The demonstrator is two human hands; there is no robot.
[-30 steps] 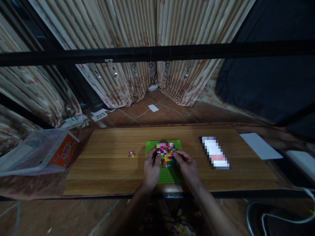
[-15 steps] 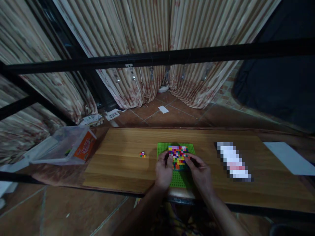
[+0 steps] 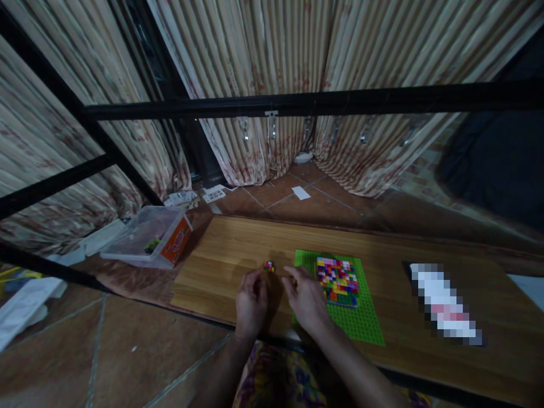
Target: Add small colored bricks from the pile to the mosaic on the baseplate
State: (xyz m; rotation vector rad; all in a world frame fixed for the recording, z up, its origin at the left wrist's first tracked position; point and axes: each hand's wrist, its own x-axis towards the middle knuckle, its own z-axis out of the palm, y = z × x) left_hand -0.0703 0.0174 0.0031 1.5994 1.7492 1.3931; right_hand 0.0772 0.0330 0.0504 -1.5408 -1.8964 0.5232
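Note:
A small cluster of colourful toy bricks [image 3: 268,266] lies on the wooden tabletop. My left hand [image 3: 251,303] is just to the near left of it, its fingers curled together; whatever may be in them is too small to make out. Reaching in from the other side, my right hand [image 3: 308,297] has its thumb and forefinger apart, with no brick visible between them. Beside that hand lies a green studded baseplate [image 3: 365,328]. A dense mosaic of multicoloured bricks [image 3: 339,277] sits on its upper part, partly bordered by blue.
At the table's left end stands a clear plastic box [image 3: 144,243] with an orange label and a few pieces inside. A blurred-out flat object [image 3: 444,306] lies on the tabletop [image 3: 212,260] to the right. A black metal bar [image 3: 297,105] crosses before the curtains [image 3: 272,62].
Both hands have left the brick mosaic and moved left to the small brick cluster. My view has shifted left, so the baseplate now appears farther right and uncovered.

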